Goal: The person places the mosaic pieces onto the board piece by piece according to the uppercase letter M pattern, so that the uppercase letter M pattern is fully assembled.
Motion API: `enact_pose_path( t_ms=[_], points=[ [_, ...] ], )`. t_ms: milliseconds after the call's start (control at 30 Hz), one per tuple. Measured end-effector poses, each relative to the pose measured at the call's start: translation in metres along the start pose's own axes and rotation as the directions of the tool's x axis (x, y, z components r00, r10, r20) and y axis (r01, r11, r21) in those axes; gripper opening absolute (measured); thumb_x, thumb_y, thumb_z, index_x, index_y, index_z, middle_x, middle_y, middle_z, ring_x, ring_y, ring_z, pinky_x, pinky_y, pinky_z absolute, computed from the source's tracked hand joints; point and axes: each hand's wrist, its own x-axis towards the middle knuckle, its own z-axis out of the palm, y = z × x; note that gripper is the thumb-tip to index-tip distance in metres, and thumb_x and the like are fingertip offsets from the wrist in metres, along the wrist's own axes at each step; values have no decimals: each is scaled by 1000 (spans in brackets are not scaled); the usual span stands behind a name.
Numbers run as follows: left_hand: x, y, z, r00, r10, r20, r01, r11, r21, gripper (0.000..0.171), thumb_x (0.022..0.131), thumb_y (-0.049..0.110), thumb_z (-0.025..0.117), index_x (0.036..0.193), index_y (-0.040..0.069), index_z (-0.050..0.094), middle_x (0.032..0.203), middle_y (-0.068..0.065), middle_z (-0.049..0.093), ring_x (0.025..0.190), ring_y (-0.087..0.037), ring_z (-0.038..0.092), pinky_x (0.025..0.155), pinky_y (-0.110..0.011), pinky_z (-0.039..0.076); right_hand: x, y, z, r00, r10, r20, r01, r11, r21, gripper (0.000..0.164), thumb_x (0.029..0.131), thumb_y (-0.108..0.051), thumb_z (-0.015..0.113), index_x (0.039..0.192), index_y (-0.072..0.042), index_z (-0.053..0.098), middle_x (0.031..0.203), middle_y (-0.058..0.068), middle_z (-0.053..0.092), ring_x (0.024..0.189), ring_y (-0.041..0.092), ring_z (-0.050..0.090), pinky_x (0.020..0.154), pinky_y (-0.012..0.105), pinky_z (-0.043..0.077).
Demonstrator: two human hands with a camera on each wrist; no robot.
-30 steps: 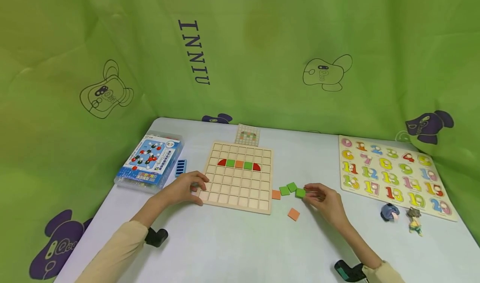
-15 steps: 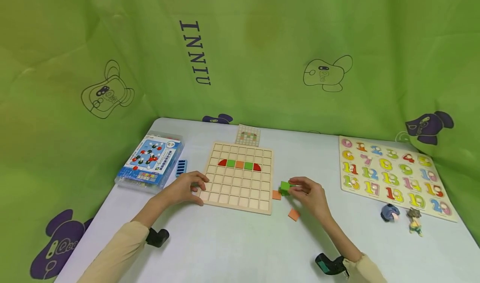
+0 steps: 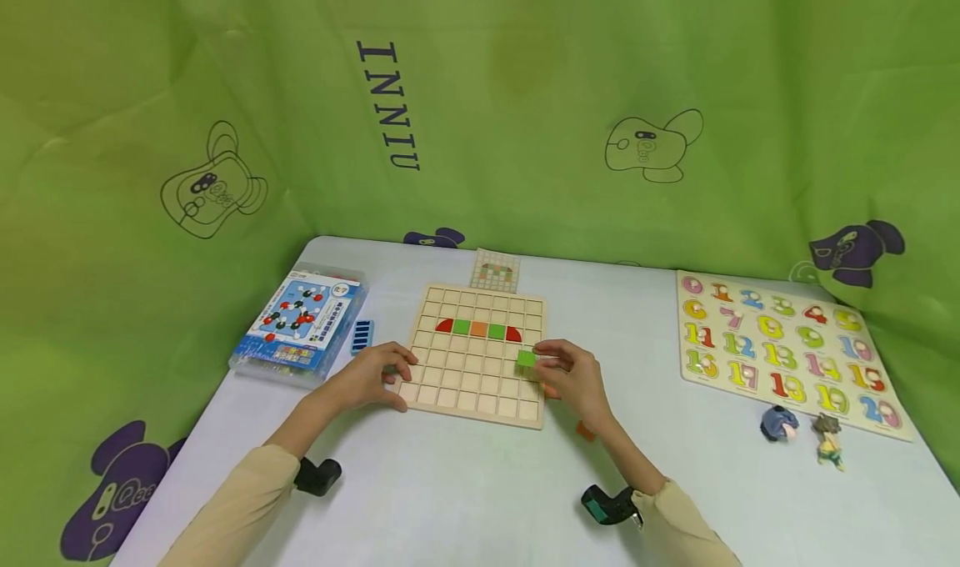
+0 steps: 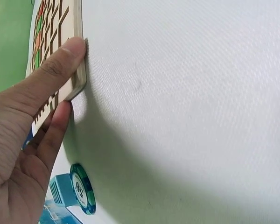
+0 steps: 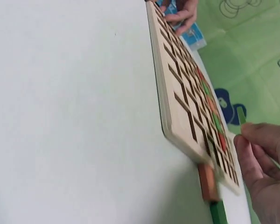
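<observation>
My left hand grips the front left corner of the wooden grid board, thumb along the front edge and fingers at the left side. Between right thumb and fingertips, my right hand pinches a green square tile over the board's right side. One row of the grid holds a red rounded piece at the left end, green and orange squares, and another red piece. In the right wrist view, an orange tile lies by the board's edge, with a green tile beyond it.
Behind the board lies a pattern card. To the left are a boxed molecule kit and a small blue item. A number puzzle and two small figures are at the right. Another orange tile is partly behind the right wrist.
My right hand has moved left from the loose tiles to the board's right side, carrying a green tile. The left hand stays on the board's corner.
</observation>
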Motion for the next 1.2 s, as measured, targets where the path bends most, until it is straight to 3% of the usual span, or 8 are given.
enact_pose_path(
  t_ms=[400, 700, 933, 1200],
  points=[
    [3, 7, 0, 1000, -20, -8, 20, 1000, 13, 33, 60, 5, 89, 82, 4, 64, 119, -14, 58, 99, -25, 56, 78, -29, 52, 19, -1, 48, 999, -44, -3, 44, 993, 106, 33, 75, 14, 72, 106, 11, 63, 104, 26, 66, 88, 36, 67, 73, 25, 55],
    [3, 10, 2, 1000, -13, -18, 13, 1000, 14, 32, 60, 3, 88, 81, 3, 63, 118, -16, 59, 102, -28, 55, 78, -28, 53, 25, -28, 75, 996, -86, 12, 83, 983, 165, 32, 76, 19, 67, 107, 22, 56, 105, 37, 60, 91, 50, 61, 78, 35, 55],
    [3, 7, 2, 1000, -8, -15, 8, 1000, -1, 33, 60, 3, 88, 81, 3, 63, 118, -15, 59, 104, -29, 55, 78, -27, 53, 40, -2, 102, 992, -118, -35, 122, 983, 134, 31, 75, 16, 71, 105, 17, 61, 100, 31, 64, 86, 42, 64, 74, 33, 56],
    [1, 4, 1, 999, -32, -18, 32, 999, -2, 33, 60, 6, 88, 82, 5, 63, 120, -13, 59, 102, -26, 54, 78, -26, 52, 47, 2, 118, 986, -161, -39, 163, 986, 42, 27, 76, 13, 72, 101, 11, 64, 96, 23, 68, 81, 30, 67, 69, 21, 54]
  ],
)
